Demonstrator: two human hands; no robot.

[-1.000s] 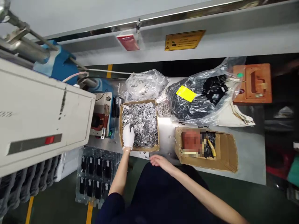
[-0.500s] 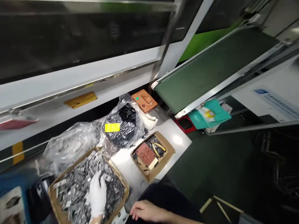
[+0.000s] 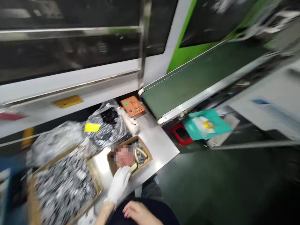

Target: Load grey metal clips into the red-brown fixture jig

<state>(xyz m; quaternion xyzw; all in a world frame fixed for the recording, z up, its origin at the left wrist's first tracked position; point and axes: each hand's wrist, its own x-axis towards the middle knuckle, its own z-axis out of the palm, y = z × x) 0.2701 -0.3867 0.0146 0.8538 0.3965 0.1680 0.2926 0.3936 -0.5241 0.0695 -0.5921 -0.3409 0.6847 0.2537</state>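
Moved: gloved left hand (image 3: 118,184), metal-parts box (image 3: 63,184) to small cardboard box (image 3: 148,160) within reach, fingers extended, hold unclear; right hand (image 3: 136,212) loosely curled, empty.

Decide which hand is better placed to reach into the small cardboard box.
Left: the gloved left hand reaches the small cardboard box at its near edge; the bare right hand rests back on dark clothing.

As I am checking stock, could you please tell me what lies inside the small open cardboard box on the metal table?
The small open cardboard box holds a blurred reddish-brown slab, dark small parts and yellow strips. The white-gloved left hand covers its near corner.
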